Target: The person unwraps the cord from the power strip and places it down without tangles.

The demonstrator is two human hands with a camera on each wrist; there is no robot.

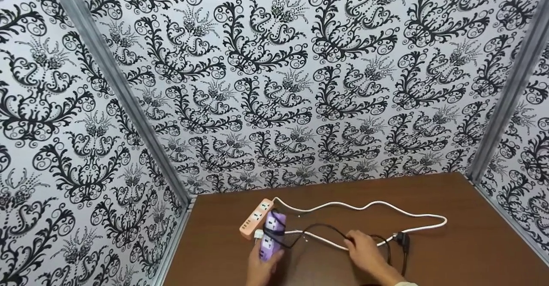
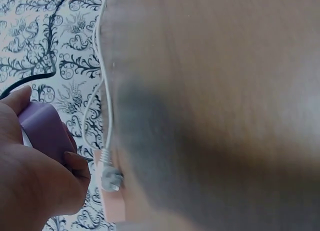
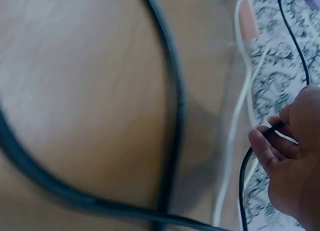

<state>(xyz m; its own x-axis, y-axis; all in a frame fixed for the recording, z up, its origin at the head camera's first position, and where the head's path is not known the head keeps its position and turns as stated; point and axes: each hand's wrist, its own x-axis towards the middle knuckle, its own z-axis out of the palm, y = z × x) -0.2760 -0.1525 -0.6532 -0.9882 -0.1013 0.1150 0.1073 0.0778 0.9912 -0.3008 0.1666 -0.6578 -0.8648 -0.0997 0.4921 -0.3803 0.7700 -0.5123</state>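
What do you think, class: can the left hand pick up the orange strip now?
Probably not yet: the left hand grips the purple strip, though the orange strip lies close by.

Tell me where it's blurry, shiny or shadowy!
Head view: the patterned wall looks fairly clear; left wrist view: a smudgy dark patch, probably shadow, crosses the brown table, pale glare at right; right wrist view: the black cable looks soft-edged, the wall pattern blurry.

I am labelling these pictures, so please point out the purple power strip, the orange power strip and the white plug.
Purple power strip (image 1: 268,242), head view: on its socket face.
Orange power strip (image 1: 257,216), head view: on its socket face.
White plug (image 2: 110,178), left wrist view: on its body.
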